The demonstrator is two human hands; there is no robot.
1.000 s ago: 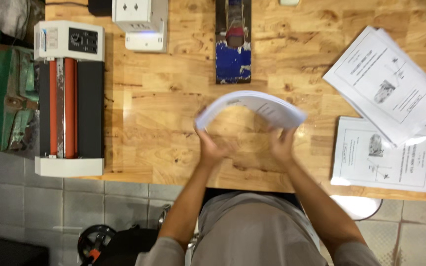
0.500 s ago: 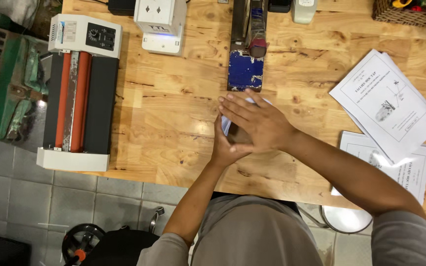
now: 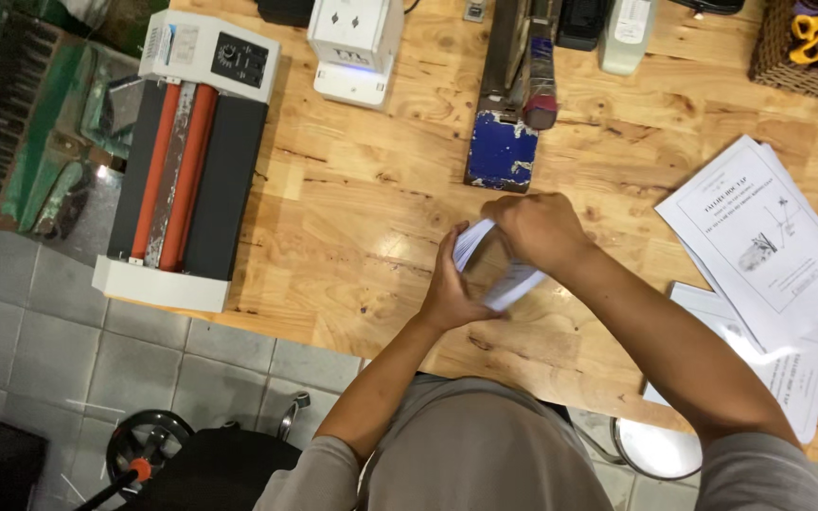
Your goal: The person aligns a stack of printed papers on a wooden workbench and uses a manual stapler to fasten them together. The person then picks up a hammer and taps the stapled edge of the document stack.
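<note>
Clasping a folded paper stack (image 3: 494, 270) above the wooden surface (image 3: 381, 227), left hand (image 3: 452, 289) and right hand (image 3: 537, 227) both in closed grip, wicker basket (image 3: 792, 66) holding yellow-handled scissors (image 3: 809, 26)

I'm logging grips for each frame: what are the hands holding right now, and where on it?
Both hands hold a folded sheaf of white paper: left hand under its near edge, right hand pressing on top.

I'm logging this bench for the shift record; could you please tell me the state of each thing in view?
Folded paper stack: bent over, gripped by both hands.
Left hand: closed on the stack from below.
Right hand: pressing on top of the stack.
Roller machine: flat on the table, nothing fed in.
Loose printed sheets: lying fanned and overlapping on the table.
Wicker basket: upright, holding small items.
</note>
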